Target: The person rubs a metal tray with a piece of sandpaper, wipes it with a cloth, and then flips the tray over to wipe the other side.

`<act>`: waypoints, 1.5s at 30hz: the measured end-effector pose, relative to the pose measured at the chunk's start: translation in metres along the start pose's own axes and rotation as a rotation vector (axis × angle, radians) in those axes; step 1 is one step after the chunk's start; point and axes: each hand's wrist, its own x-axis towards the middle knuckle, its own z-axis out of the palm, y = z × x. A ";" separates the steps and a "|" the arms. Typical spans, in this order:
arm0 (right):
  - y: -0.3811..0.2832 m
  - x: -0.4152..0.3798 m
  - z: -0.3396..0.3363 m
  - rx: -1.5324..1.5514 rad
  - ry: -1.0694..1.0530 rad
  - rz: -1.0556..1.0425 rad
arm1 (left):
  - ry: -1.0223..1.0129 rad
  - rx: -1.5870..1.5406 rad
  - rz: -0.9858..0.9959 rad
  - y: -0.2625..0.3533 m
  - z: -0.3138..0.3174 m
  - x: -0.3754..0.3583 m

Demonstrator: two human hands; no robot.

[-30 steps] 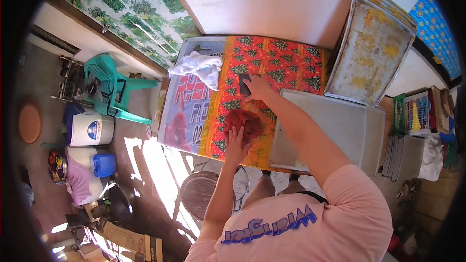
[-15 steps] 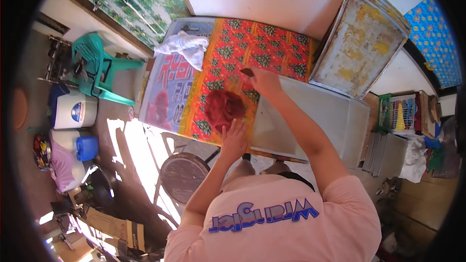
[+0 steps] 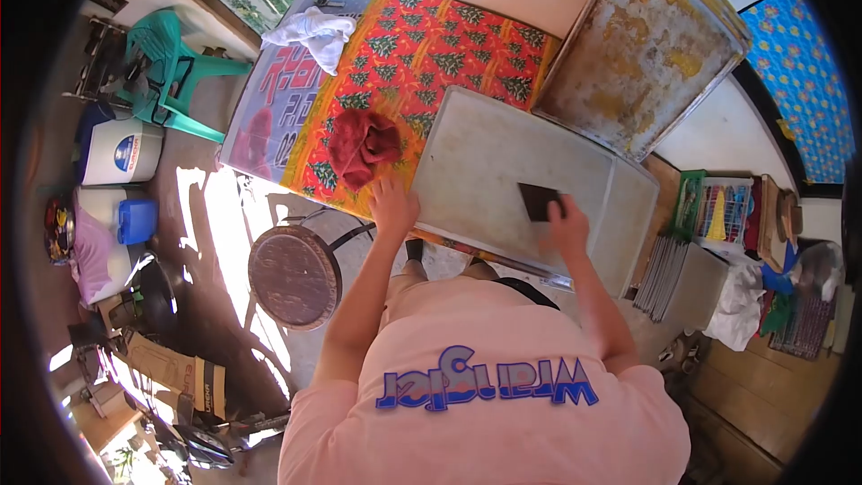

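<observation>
A dark, flat, four-sided piece (image 3: 540,202) is gripped in my right hand (image 3: 567,226), over the right part of a pale metal tray (image 3: 503,153). That hand is slightly blurred. My left hand (image 3: 393,205) rests near the tray's left front corner, at the table edge, with its fingers apart and nothing held. Just beyond its fingertips lies a crumpled dark red cloth (image 3: 364,145) on the red tablecloth with a tree print (image 3: 449,36).
A white cloth (image 3: 314,34) lies at the table's far left. Large stained trays (image 3: 628,54) lean at the back right. A round stool (image 3: 294,276) stands in front, left of my legs. A green chair (image 3: 171,67) and baskets (image 3: 725,202) flank the table.
My right hand has moved from the patterned tablecloth to above the tray, carrying the dark piece. My left hand stays beside the red cloth. The whole view has shifted.
</observation>
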 end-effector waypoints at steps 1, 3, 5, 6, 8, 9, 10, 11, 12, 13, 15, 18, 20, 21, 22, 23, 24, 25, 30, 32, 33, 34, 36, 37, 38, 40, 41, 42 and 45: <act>0.036 0.009 0.000 0.129 0.076 0.073 | 0.052 0.082 0.003 0.002 -0.004 0.008; 0.081 0.011 -0.011 0.304 0.211 0.190 | -0.014 0.123 -0.048 -0.009 -0.006 0.027; 0.136 0.010 -0.002 0.377 0.291 0.195 | -0.037 0.100 -0.059 -0.031 -0.002 0.051; 0.152 0.010 -0.001 0.414 0.334 0.197 | -0.024 0.058 -0.041 -0.046 0.004 0.066; 0.156 0.006 -0.011 0.617 0.157 0.327 | 0.025 0.016 -0.004 -0.060 -0.003 0.085; 0.156 0.004 -0.011 0.716 0.066 0.394 | 0.060 0.013 0.016 -0.061 -0.013 0.092; 0.156 0.003 -0.009 0.718 0.056 0.390 | 0.095 0.008 0.037 -0.062 -0.019 0.096; 0.156 0.002 -0.009 0.717 0.045 0.386 | 0.069 -0.041 0.009 -0.060 -0.023 0.096; 0.158 0.002 -0.009 0.713 0.035 0.383 | 0.040 -0.092 -0.019 -0.058 -0.024 0.095; 0.160 0.001 -0.007 0.672 0.034 0.366 | 0.009 -0.143 -0.047 -0.054 -0.024 0.092; 0.163 -0.003 -0.002 0.592 0.031 0.334 | -0.185 -0.168 -0.129 -0.043 -0.018 0.068; 0.155 -0.010 0.004 0.386 -0.035 0.298 | -0.163 -0.206 -0.147 -0.035 -0.003 0.021; 0.140 -0.018 0.013 0.324 -0.044 0.228 | -0.083 -0.162 -0.131 -0.036 -0.001 -0.002; 0.132 -0.020 0.017 0.292 -0.050 0.190 | -0.059 -0.105 -0.127 -0.037 -0.005 -0.011; 0.126 -0.020 0.020 0.276 -0.083 0.206 | -0.034 -0.046 -0.125 -0.040 -0.008 -0.017; 0.119 -0.021 0.023 0.261 -0.117 0.223 | -0.006 -0.081 -0.155 -0.046 -0.009 -0.022; 0.112 -0.020 0.025 0.247 -0.151 0.236 | 0.024 -0.117 -0.184 -0.055 -0.013 -0.024; 0.102 -0.018 0.027 0.260 -0.184 0.221 | 0.057 -0.153 -0.214 -0.065 -0.018 -0.025; 0.075 0.000 0.074 0.097 -0.067 0.006 | 0.014 -0.184 -0.277 -0.126 -0.030 -0.029; 0.045 0.023 0.078 0.063 -0.110 0.050 | 0.032 -0.209 -0.287 -0.138 -0.032 -0.028; 0.023 0.038 0.073 0.057 -0.142 0.086 | 0.032 -0.233 -0.299 -0.142 -0.034 -0.026; 0.009 0.053 0.073 0.051 -0.173 0.124 | 0.030 -0.256 -0.311 -0.145 -0.036 -0.024; -0.001 0.081 0.083 -0.024 -0.190 0.095 | 0.071 -0.237 -0.300 -0.157 -0.036 -0.021; -0.010 0.091 0.084 -0.067 -0.244 0.089 | 0.091 -0.227 -0.292 -0.162 -0.036 -0.018; -0.018 0.099 0.082 -0.110 -0.298 0.083 | 0.070 -0.320 -0.338 -0.166 -0.036 -0.016; -0.024 0.095 0.085 -0.146 -0.343 0.057 | 0.027 -0.506 -0.430 -0.171 -0.035 -0.012; -0.024 0.090 0.090 -0.138 -0.334 0.037 | 0.045 -0.519 -0.396 -0.174 -0.036 -0.010; -0.026 0.087 0.094 -0.133 -0.324 0.015 | 0.064 -0.533 -0.362 -0.179 -0.034 -0.010; -0.058 0.056 0.088 -0.184 -0.239 0.007 | 0.066 -0.658 -0.394 -0.202 -0.023 -0.010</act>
